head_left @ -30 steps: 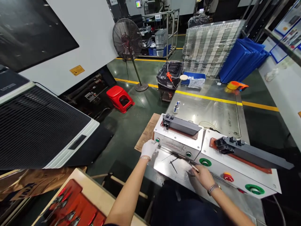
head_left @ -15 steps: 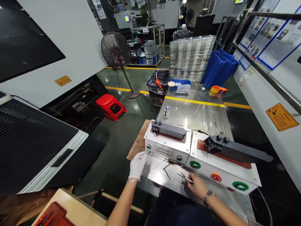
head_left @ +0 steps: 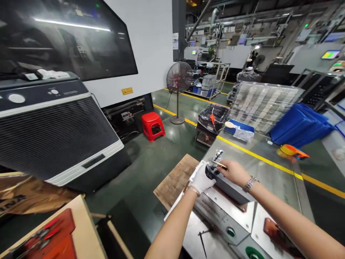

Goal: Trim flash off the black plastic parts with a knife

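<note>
I'm seeing both hands gripping the end of the long dark plastic part (head_left: 229, 187) lying on the white fixture box (head_left: 229, 207). The gloved left hand (head_left: 202, 178) is wrapping around its near end, and the bare right hand (head_left: 234, 172) is pinching tweezers (head_left: 217, 163) against it from above.

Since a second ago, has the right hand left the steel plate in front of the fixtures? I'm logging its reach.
Yes. The right hand has gone from the plate up onto the left fixture box, to the dark plastic part there, holding a thin tool.
</note>
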Demonstrator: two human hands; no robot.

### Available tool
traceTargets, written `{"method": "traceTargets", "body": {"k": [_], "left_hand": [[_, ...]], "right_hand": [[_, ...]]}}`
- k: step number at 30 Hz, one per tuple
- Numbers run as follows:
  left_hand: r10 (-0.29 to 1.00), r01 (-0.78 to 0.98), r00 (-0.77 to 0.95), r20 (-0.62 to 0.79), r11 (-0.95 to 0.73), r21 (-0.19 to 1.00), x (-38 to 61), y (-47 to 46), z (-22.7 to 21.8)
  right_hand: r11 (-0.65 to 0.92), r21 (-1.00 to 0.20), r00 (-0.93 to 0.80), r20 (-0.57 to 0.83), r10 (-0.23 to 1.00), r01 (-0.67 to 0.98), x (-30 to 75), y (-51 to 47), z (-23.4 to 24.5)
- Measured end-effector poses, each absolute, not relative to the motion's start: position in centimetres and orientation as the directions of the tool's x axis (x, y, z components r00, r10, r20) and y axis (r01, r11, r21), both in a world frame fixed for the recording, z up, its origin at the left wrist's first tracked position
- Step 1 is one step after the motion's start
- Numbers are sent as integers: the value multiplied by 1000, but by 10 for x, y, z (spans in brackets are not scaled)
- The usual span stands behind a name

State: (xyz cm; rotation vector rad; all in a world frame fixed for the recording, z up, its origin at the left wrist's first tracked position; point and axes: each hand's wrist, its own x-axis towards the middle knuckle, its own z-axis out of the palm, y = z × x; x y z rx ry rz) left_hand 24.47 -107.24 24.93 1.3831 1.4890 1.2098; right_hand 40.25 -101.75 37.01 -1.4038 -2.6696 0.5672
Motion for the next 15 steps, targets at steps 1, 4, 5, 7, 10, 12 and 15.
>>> {"method": "traceTargets", "body": {"k": [1, 4, 5, 7, 10, 12, 15], "left_hand": [[989, 276, -119, 91, -55, 960, 242, -1071, 247], [989, 277, -99, 106, -75, 958, 236, -1069, 244], [989, 276, -98, 107, -76, 958, 234, -1069, 245], [988, 275, -95, 119, -88, 957, 233, -1067, 248], [987, 268, -40, 154, -138, 953, 232, -1063, 254], [987, 271, -16, 160, -149, 951, 233, -1061, 258], [989, 290, -41, 142, -125, 949, 234, -1064, 263]], "right_hand": [[524, -314, -582, -123, 804, 791, 393, -1013, 370], [545, -192, -575, -173, 800, 816, 375, -1002, 376], [552, -155, -573, -191, 797, 819, 370, -1000, 379], [573, -90, -577, -226, 785, 815, 359, -995, 385], [618, -32, -601, -276, 750, 786, 338, -996, 387], [641, -19, -616, -301, 728, 767, 322, -1001, 387], [648, -25, -621, -316, 717, 761, 305, -1007, 401]]}}
